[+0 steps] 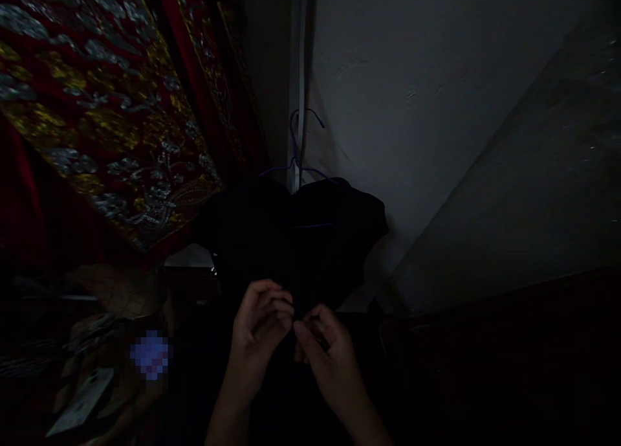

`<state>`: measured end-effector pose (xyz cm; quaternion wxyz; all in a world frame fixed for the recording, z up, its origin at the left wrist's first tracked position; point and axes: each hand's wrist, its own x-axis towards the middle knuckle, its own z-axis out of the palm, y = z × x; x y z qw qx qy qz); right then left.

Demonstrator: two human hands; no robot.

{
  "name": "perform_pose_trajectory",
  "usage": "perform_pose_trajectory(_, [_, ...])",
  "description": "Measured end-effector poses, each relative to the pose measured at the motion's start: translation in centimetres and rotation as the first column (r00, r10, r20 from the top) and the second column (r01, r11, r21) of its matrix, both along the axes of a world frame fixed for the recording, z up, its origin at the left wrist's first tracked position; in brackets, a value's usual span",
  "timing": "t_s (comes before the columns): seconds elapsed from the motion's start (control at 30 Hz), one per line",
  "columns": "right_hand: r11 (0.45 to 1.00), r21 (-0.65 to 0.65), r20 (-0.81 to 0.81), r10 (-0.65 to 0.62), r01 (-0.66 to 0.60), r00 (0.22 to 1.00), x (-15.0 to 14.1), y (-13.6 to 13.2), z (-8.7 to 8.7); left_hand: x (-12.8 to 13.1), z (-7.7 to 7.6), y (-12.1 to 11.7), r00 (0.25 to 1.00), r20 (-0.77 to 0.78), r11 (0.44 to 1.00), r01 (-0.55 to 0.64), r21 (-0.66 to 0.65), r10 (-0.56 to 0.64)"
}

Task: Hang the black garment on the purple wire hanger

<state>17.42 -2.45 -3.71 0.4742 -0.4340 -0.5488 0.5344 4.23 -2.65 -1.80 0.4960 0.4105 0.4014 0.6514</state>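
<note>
A black short-sleeved garment (252, 219) hangs from a thin purple wire hanger (294, 149) in front of me. At the middle of its front, my left hand (264, 320) is closed in a pinch, fingers curled toward the thumb. Close beside it, my right hand (326, 342) pinches too, thumb against the curled fingers. Both sets of fingertips meet at the dark cloth of the garment's front. Any small part between them is lost in the darkness.
A pale upright strip (301, 57) holds the hanger's hook against a grey wall (412, 77). Red cloth (97, 109) with gold and silver embroidery hangs at the left. Clutter with a pale flat piece (85, 401) lies lower left. Translucent sheeting (533, 174) covers the right.
</note>
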Motion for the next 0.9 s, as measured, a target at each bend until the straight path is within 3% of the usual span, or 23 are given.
perform_pose_trajectory(0.17, [1.0,0.005,0.018,0.011,-0.011,1.0,0.8,0.3,0.6,0.2,-0.2,0.0,0.992,-0.12,0.999,0.044,0.032,-0.039])
perform_pose_trajectory(0.37, [0.991,-0.038,-0.053,0.125,-0.127,0.991,1.8,0.7,0.7,0.0,-2.1,0.2,0.986,-0.165,0.999,0.042,0.019,-0.038])
perform_pose_trajectory(0.63, [0.994,-0.094,-0.085,0.043,-0.051,0.995,2.5,1.4,0.1,1.0,-4.5,0.3,0.895,-0.434,0.995,0.098,-0.031,-0.102])
perform_pose_trajectory(0.77, [0.993,-0.113,-0.115,0.026,-0.039,0.993,2.4,1.3,0.2,2.1,-6.0,0.3,0.859,-0.509,0.998,-0.022,0.057,0.048])
perform_pose_trajectory(0.9, [0.985,-0.131,-0.119,0.093,-0.108,0.988,1.7,1.1,0.2,3.0,-6.2,0.7,0.775,-0.577,0.96,-0.135,0.246,0.257])
